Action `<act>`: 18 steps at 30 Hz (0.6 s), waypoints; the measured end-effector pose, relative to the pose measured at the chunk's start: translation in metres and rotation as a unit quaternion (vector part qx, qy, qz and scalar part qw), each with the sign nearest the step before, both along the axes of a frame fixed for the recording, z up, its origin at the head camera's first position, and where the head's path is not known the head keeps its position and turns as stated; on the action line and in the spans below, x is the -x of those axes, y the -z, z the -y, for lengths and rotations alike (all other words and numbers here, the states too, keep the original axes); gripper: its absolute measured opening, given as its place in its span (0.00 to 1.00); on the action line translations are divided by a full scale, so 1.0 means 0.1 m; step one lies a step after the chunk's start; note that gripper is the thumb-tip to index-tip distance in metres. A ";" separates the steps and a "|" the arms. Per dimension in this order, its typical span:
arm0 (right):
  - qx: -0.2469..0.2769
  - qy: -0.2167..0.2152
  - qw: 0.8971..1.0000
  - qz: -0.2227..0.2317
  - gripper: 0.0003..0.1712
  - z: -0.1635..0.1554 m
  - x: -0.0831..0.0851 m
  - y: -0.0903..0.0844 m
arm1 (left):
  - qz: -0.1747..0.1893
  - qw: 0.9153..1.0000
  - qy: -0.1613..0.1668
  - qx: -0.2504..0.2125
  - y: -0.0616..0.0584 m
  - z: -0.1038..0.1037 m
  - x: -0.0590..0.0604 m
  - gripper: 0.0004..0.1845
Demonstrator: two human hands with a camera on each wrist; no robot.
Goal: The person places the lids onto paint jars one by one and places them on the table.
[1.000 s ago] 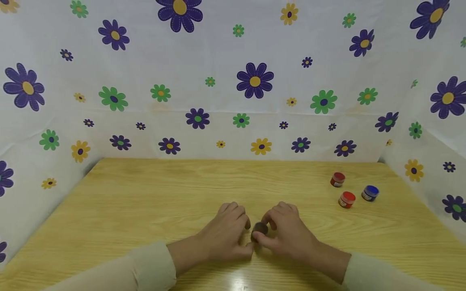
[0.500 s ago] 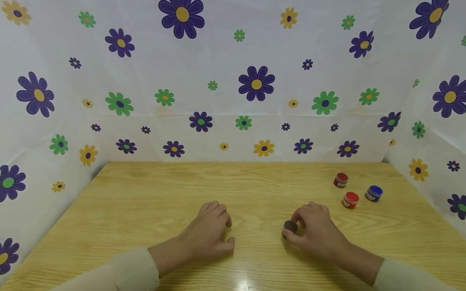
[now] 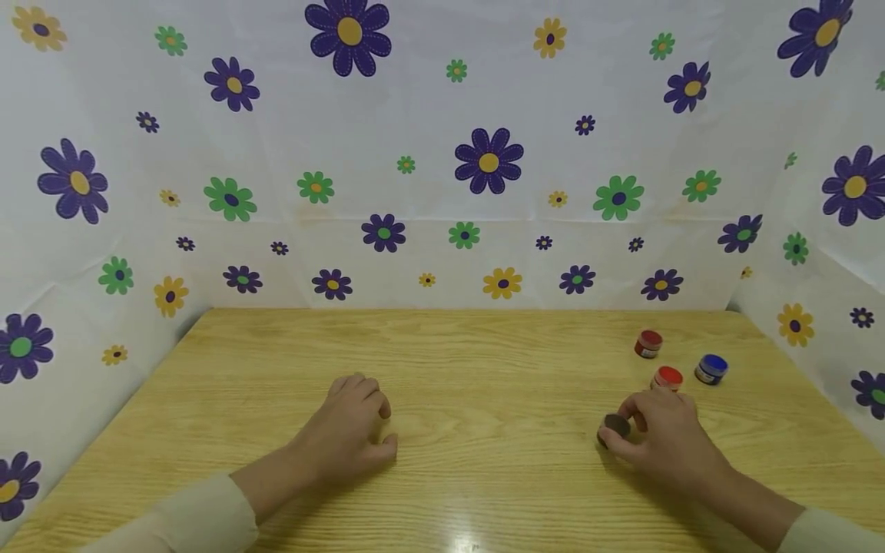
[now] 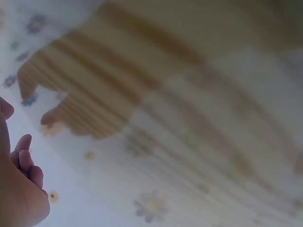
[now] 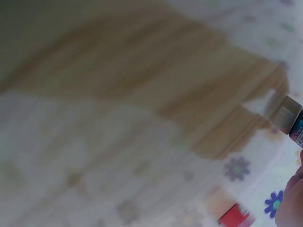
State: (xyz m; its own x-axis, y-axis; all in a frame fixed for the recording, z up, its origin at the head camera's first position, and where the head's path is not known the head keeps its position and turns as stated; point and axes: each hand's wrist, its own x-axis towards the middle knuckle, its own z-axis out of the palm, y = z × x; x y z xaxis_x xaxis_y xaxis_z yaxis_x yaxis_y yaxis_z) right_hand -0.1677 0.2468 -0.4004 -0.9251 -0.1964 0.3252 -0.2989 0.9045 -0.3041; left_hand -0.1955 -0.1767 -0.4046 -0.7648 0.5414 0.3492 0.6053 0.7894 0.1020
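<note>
In the head view my right hand [image 3: 667,439] pinches a small round paint jar [image 3: 614,428] with a dark top between thumb and fingers, low over the wooden table [image 3: 477,399]. The right wrist view catches the labelled side of this paint jar [image 5: 297,131] at its right edge. Left of centre, my left hand [image 3: 346,432] is held low over the table with fingers loosely bent and nothing in them. The left wrist view shows part of the left hand [image 4: 23,184]. A bright red paint jar [image 3: 667,377] stands just behind the right hand, partly hidden by it.
A dark red paint jar [image 3: 648,344] and a blue paint jar [image 3: 711,369] stand at the right rear of the table. A white cloth [image 3: 415,115] printed with flowers encloses the table at the back and both sides.
The hands were close together at the jar and have parted. My right hand has carried the dark-topped paint jar to the right; my left hand has moved left.
</note>
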 end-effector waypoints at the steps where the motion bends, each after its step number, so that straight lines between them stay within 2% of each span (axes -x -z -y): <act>1: -0.002 0.004 1.000 -0.001 0.15 -0.04 0.00 0.00 | -0.005 1.000 -0.007 0.001 0.00 0.03 0.02 0.11; 7: -0.028 0.032 0.999 -0.010 0.15 -0.31 0.02 0.01 | -0.029 0.999 -0.033 -0.005 0.00 0.24 0.10 0.10; 15: -0.046 0.103 0.993 0.045 0.20 -0.85 0.04 -0.04 | -0.032 0.996 -0.087 0.014 0.01 0.67 0.12 0.09; 18: -0.056 0.108 0.991 0.054 0.21 -0.95 0.06 -0.07 | -0.032 0.994 -0.098 0.019 0.01 0.81 0.10 0.09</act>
State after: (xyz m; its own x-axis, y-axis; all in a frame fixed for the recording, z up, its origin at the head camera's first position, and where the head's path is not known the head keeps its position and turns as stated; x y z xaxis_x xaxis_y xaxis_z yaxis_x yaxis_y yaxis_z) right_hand -0.1733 0.3421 -0.3934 -0.9777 -0.0201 0.2089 -0.0666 0.9738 -0.2175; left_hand -0.2058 -0.2580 -0.4060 -0.8341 0.3978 0.3821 0.4434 0.8956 0.0356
